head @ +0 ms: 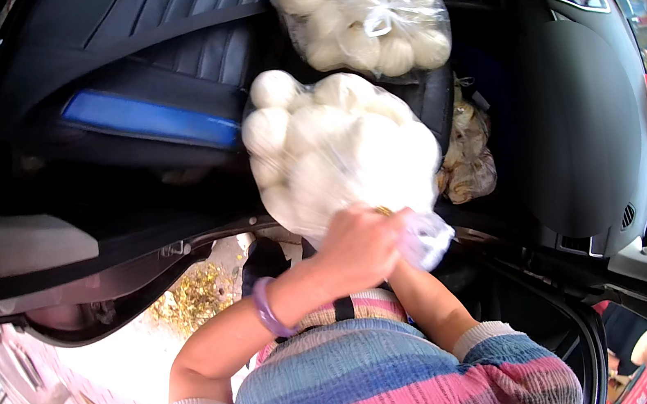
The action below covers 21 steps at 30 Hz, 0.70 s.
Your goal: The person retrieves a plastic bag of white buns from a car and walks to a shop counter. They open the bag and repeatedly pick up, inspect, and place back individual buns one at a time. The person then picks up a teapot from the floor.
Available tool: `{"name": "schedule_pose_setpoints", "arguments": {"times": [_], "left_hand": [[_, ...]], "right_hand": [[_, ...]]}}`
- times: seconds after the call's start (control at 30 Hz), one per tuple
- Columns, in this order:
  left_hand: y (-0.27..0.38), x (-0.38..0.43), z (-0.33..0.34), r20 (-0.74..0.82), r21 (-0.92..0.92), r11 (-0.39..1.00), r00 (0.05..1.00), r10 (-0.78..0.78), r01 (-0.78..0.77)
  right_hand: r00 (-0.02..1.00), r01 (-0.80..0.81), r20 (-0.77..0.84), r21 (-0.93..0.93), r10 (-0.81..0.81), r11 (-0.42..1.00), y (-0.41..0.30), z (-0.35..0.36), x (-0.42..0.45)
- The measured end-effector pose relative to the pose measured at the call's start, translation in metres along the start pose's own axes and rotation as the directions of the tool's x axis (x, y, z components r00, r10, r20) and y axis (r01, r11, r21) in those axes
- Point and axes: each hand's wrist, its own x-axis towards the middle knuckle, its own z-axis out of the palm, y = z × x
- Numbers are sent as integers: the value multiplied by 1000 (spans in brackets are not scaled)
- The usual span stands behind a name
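A clear plastic bag point(329, 151) bulges with several pale round items that look like produce; glare washes out its near side. My left hand point(363, 243), below a purple bangle point(267, 309), is closed round the bag's gathered neck point(428, 240), whose loose plastic sticks out to the right. My right forearm point(427, 299) reaches up to the same spot. Most of my right hand is hidden behind the left, so its grip does not show. Beyond the held bag, a second knotted clear bag point(359, 17) of similar pale round items rests on the black car seat point(203, 51).
A third clear bag point(468, 150) with brownish contents lies in the footwell. The dashboard point(585, 122) is on the right, and a seat belt point(152, 43) crosses the seat. At left is the open car door point(121, 261). Dry yellow leaves point(194, 297) lie on the ground below.
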Motion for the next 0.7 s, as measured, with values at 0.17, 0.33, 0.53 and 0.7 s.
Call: {"name": "schedule_pose_setpoints", "arguments": {"times": [0.17, 0.33, 0.53, 0.7], "left_hand": [[35, -38, -1, 185, -188, 982, 982, 24, 11], [19, -104, 24, 131, -524, 841, 989, -73, 132], [-23, -208, 21, 43, -715, 638, 928, -369, 287], [-36, -281, -13, 24, -748, 571, 874, -485, 337]], "right_hand": [[989, -7, -145, -93, -6, 996, 24, 0, -33], [980, -36, -201, -206, -6, 978, 57, -12, -79], [970, -141, -237, -354, 57, 925, 121, -12, -107], [941, -316, -265, -478, 208, 820, 187, 5, -103]]}}
